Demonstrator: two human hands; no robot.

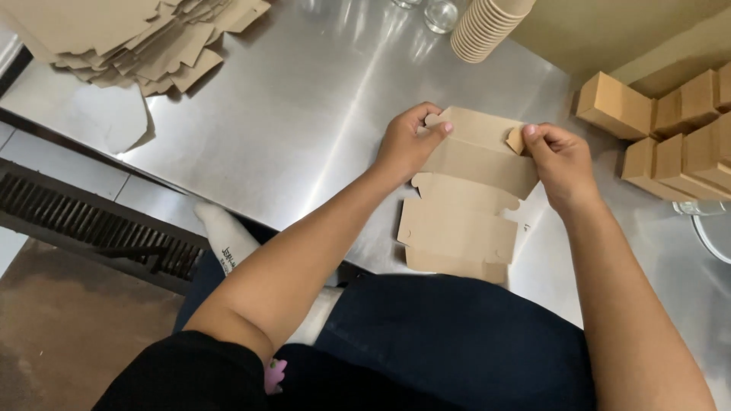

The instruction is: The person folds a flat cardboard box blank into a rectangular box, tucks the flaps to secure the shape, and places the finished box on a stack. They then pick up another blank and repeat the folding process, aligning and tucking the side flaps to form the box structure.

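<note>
— Folding is where this stands, I'd judge: the kraft carton blank point(466, 199) lies on the steel table point(304, 114), its far panel raised, its near flaps flat toward the person.

— And the hands?

— The left hand point(405, 144) pinches the raised panel's left end, thumb in front, fingers curled behind. The right hand point(560, 161) nips the small tab at the blank's right end between thumb and forefinger. Both are closed on the card.

— What does the next move call for?

— Probably tucking that tab inward and standing the side walls up, though the tab's slot is hard to make out. Finished cartons point(670, 129) sit right of the blank; flat blanks point(137, 38) are piled well to its far left, paper cups point(483, 27) beyond it.
</note>
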